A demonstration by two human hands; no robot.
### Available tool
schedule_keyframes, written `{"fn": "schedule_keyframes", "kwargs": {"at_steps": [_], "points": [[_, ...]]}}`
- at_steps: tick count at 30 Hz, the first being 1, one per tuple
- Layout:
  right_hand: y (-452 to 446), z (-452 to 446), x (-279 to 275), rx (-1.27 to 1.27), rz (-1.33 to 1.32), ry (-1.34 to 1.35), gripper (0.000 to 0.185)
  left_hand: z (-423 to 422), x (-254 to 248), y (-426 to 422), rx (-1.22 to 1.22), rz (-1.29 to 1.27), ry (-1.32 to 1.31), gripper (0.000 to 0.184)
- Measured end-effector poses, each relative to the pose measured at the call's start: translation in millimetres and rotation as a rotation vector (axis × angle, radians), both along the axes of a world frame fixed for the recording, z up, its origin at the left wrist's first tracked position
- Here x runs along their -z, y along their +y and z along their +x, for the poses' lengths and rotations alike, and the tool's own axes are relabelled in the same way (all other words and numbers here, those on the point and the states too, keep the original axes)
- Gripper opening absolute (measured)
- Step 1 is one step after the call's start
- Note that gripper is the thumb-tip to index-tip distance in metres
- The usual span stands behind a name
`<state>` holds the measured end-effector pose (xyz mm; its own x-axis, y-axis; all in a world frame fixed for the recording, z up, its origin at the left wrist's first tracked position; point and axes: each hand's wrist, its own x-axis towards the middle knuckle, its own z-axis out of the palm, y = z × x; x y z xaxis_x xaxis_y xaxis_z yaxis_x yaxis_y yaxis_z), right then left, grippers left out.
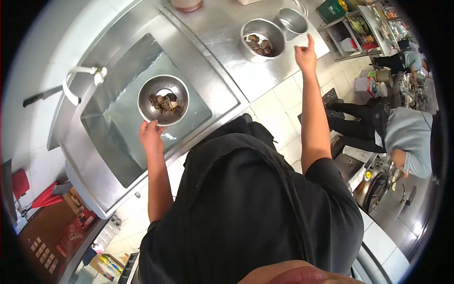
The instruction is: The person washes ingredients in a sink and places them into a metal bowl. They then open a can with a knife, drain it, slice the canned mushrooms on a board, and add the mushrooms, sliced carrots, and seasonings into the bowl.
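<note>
Over the grey steel sink [204,71], the left hand [152,134] pinches a round silver metal bowl [147,92] rim-first, likely keeping its brown clumps [165,102] level, while the right hand [306,59], thumb and forefinger spread, perhaps touches a small steel pot [290,22].

The left hand [152,136] gripped the rim of a steel bowl [180,90] above a water-filled sink [215,87]; dark brown clumps [165,105] lay inside. The right hand [306,59], forefinger extended, was just beside a small steel pot [292,22] on the worktop [210,23], near a larger pot [268,29].
</note>
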<state>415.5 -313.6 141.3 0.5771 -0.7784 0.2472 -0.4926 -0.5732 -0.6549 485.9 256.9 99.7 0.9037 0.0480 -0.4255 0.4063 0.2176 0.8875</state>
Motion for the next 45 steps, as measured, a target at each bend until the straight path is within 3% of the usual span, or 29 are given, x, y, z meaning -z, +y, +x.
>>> {"fn": "schedule_keyframes", "kwargs": {"at_steps": [1, 2, 6, 9, 10, 16, 20, 23, 25, 34, 37, 40, 45], "points": [[-14, 13, -1, -0.039, 0.017, 0.068, 0.077, -4, -4, -18, -0.014, 0.013, 0.011, 0.005], [-33, 27, 12, -0.065, -0.011, 0.083, 0.062, -7, -6, -35, -0.017, 0.012, 0.013, 0.006], [-80, 49, 22, -0.179, -0.155, 0.221, 0.032, -23, -13, -94, -0.028, 0.013, 0.026, 0.01], [-78, 36, -20, -0.284, -0.106, 0.171, 0.032, -33, -25, -128, -0.024, -0.013, 0.033, 0.014], [-63, 27, -42, -0.334, -0.015, 0.044, 0.027, -35, -22, -133, -0.025, -0.02, 0.029, 0.014], [-10, -5, -78, -0.549, -0.188, -0.075, 0.014, -24, -32, -166, 0.028, 0.002, 0.056, 0.012], [0, -15, -87, -0.523, -0.103, -0.104, 0.014, 6, -16, -178, 0.071, 0.005, 0.037, 0.013], [27, -22, -91, -0.742, -0.093, -0.144, 0.017, 16, -23, -188, 0.033, -0.026, 0.039, 0.005], [43, -25, -78, -0.814, -0.161, 0.077, 0.021, 24, -26, -189, 0.027, -0.015, 0.063, 0.005], [41, -29, -57, -0.676, -0.09, 0.361, 0.051, 55, 10, -175, 0.043, -0.045, 0.034, 0.01], [33, -33, -53, -0.67, -0.004, 0.505, 0.048, 61, 4, -192, 0.067, -0.033, 0.051, 0.014], [12, -35, -16, -0.676, -0.13, 0.258, 0.044, 66, -3, -211, 0.094, -0.005, 0.018, 0.016], [-67, -39, 7, -0.659, -0.056, 0.029, 0.039, 56, -24, -283, 0.012, 0.072, -0.037, 0.027]]}}
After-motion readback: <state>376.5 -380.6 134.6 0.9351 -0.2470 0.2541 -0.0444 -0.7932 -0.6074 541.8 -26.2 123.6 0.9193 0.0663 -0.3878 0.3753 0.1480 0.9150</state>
